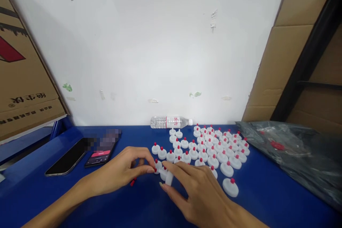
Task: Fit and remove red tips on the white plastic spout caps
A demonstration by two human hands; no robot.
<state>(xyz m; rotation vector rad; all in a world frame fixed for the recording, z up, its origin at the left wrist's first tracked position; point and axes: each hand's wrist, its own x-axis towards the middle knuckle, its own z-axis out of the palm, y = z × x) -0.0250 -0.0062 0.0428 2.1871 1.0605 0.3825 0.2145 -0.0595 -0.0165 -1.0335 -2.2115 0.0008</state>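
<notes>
My left hand (130, 165) pinches a small red cap (155, 170) between thumb and forefinger. Just to its right, my right hand (192, 188) grips a white round plastic lid (169, 178), tilted on edge between thumb and fingers. The two held pieces are close together but apart. Behind and right of my hands stand many white round lids (222, 156), most with a red cap on the nozzle. A few at the back, such as one white lid (179, 134), show no red. Loose red caps (133, 181) lie below my left hand.
A clear plastic bottle (171, 122) lies against the white wall. Two phones, one dark phone (66, 158) and one lit phone (103, 153), rest at left on the blue table (120, 210). A grey plastic bag (288, 149) covers the right side. A cardboard box (24, 74) stands left.
</notes>
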